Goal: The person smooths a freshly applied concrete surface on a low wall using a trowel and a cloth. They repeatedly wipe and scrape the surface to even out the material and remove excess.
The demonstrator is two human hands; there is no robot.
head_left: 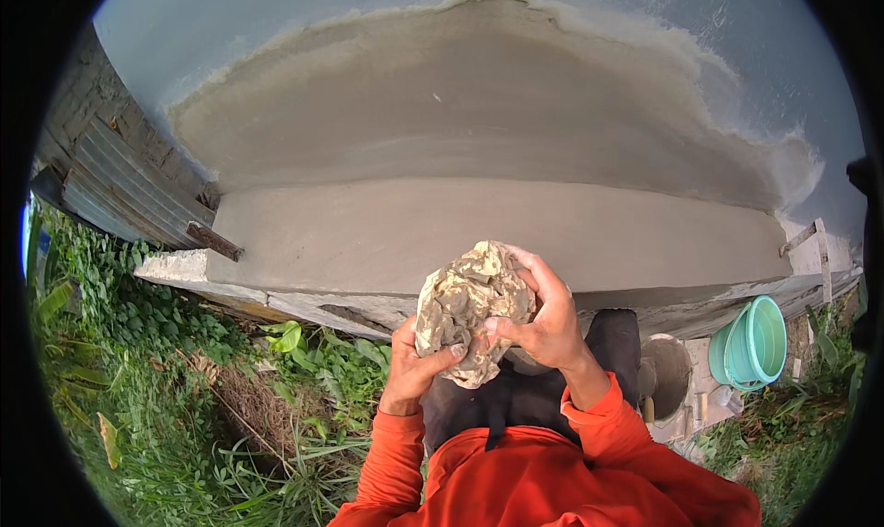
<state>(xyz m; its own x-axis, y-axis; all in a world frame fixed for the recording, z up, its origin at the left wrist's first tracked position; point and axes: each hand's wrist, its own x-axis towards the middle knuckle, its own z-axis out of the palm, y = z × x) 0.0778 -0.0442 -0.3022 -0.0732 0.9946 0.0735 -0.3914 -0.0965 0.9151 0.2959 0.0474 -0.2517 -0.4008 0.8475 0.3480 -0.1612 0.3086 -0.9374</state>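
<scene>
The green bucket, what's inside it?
The green bucket lies tipped on its side, mouth toward the camera. Its pale green inner wall shows and nothing seems to be in it. The deepest part is shadowed, so small things there cannot be seen.

Wet cement ledge ahead lies open from end to end. Plastered wall closes off the far side. Rusty bracket juts at the ledge's left end, wooden stake at its right. Turquoise bucket crowds lower right; weeds fill the left.
</scene>
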